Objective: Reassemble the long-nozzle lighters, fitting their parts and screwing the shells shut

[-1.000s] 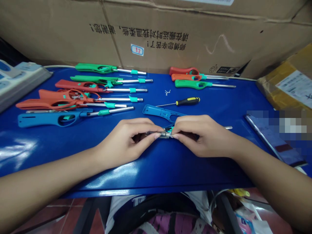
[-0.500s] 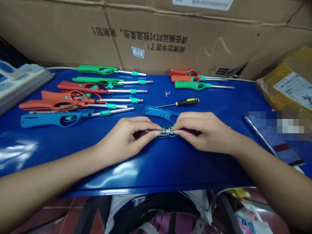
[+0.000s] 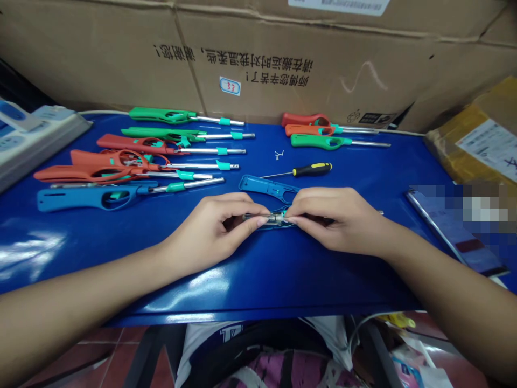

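Between my two hands is a small clear lighter gas tank [image 3: 273, 219] with a pale fitting at its right end. My left hand [image 3: 226, 223] pinches the tank's left side between thumb and forefinger. At its right end, the thumb and fingertips of my right hand [image 3: 337, 220] are closed on the fitting. Under the fingers lies part of an opened blue lighter body, mostly covered by my hands. Just behind them rests a loose blue handle half [image 3: 260, 186], its hollow inside facing up.
Behind the handle half lie a black-and-yellow screwdriver [image 3: 313, 169] and several small screws [image 3: 278, 155]. Opened lighters, including a blue one [image 3: 75, 198], line the left; more, including a green one [image 3: 315, 141], lie back right. A phone [image 3: 452, 231] sits right, a power strip [image 3: 40, 140] left. Cardboard [image 3: 121, 64] stands behind.
The view has shifted very slightly. Both hands keep the same pinch on the tank, with barely any visible movement.
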Demonstrator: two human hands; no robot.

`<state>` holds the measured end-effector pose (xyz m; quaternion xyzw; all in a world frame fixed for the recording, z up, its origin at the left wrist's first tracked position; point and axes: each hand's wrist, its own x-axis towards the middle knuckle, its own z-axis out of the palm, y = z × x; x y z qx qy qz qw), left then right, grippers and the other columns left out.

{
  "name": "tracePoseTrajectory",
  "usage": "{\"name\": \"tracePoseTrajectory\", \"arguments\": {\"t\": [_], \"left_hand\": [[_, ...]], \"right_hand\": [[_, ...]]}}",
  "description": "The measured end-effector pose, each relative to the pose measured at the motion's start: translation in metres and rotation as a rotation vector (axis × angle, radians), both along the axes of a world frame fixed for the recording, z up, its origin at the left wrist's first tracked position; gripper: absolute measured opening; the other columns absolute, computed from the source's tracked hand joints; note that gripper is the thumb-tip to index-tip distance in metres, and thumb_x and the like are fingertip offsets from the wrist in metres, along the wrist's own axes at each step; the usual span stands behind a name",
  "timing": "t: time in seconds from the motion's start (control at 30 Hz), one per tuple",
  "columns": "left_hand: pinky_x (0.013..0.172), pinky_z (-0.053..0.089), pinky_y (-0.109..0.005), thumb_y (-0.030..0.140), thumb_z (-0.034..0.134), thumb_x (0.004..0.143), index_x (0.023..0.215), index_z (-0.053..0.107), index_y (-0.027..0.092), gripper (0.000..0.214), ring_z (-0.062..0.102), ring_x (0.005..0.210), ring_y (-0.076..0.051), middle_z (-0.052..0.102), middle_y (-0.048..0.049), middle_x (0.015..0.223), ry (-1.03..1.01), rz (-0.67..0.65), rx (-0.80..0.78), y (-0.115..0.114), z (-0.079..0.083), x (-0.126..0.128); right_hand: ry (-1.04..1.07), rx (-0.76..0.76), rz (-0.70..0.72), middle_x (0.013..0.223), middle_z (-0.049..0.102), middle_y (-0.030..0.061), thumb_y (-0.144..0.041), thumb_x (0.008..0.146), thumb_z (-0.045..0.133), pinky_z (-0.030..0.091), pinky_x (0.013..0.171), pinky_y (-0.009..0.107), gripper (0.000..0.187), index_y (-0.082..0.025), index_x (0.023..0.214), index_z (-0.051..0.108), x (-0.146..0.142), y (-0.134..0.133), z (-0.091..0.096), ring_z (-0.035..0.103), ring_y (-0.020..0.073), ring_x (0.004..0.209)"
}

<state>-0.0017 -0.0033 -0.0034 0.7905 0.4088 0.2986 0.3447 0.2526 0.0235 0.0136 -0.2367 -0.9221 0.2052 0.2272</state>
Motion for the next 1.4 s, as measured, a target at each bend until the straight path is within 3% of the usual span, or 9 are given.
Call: {"name": "tracePoseTrajectory", "arguments": {"t": [0.2,0.4,0.57,0.87,1.1,1.4], "left_hand": [[0.078,0.055,-0.025,0.027,0.068,0.096,0.111,0.078,0.021,0.019,0.069,0.087,-0.015,0.076,-0.0042,0.1,-0.017,-0.003,0.153,-0.0008,0.0033,-0.0006],[0.085,0.055,-0.029,0.023,0.071,0.092,0.108,0.078,0.023,0.017,0.068,0.09,-0.016,0.075,-0.0034,0.098,0.007,-0.005,0.312,-0.0002,0.0058,-0.0028],[0.083,0.057,-0.027,0.02,0.07,0.093,0.114,0.077,0.02,0.022,0.069,0.09,-0.016,0.073,-0.0047,0.102,0.015,-0.002,0.298,-0.0003,0.0029,-0.0035],[0.073,0.057,-0.022,0.02,0.067,0.094,0.118,0.075,0.018,0.026,0.068,0.085,-0.014,0.069,-0.0055,0.102,0.071,-0.051,0.269,-0.0014,0.0024,-0.0049],[0.08,0.055,-0.021,0.019,0.068,0.095,0.116,0.076,0.016,0.023,0.068,0.088,-0.012,0.07,-0.0044,0.1,0.043,-0.083,0.263,-0.0002,0.0014,-0.0046],[0.077,0.054,-0.024,0.021,0.068,0.095,0.114,0.078,0.018,0.022,0.066,0.085,-0.013,0.069,-0.0036,0.094,0.064,-0.097,0.244,-0.001,0.0026,-0.0056]], "right_hand": [[-0.01,-0.009,-0.051,0.094,0.072,0.0051,-0.017,0.097,0.059,0.046,0.064,0.026,0.011,-0.018,0.103,0.068,0.0009,-0.0014,0.0038,0.059,0.0123,0.073],[-0.085,-0.024,-0.06,0.099,0.074,0.0067,-0.024,0.097,0.06,0.047,0.071,0.03,0.012,-0.019,0.103,0.069,0.0022,-0.0014,0.0022,0.065,0.0164,0.082],[-0.108,-0.02,-0.059,0.092,0.073,0.0052,-0.023,0.099,0.057,0.047,0.072,0.03,0.013,-0.019,0.093,0.068,0.0026,-0.0001,0.0014,0.065,0.0158,0.08],[-0.088,-0.023,-0.064,0.093,0.071,0.0044,-0.02,0.1,0.056,0.045,0.072,0.03,0.013,-0.018,0.095,0.068,0.0027,0.0004,0.0013,0.064,0.0158,0.082],[-0.051,-0.031,-0.055,0.094,0.072,0.0047,-0.017,0.099,0.057,0.046,0.073,0.029,0.012,-0.016,0.097,0.069,0.0025,-0.0007,0.0027,0.065,0.0153,0.083],[-0.114,-0.016,-0.052,0.094,0.072,0.0028,-0.022,0.1,0.057,0.046,0.071,0.028,0.014,-0.018,0.096,0.07,0.0019,-0.0009,0.0016,0.066,0.0148,0.083]]}}
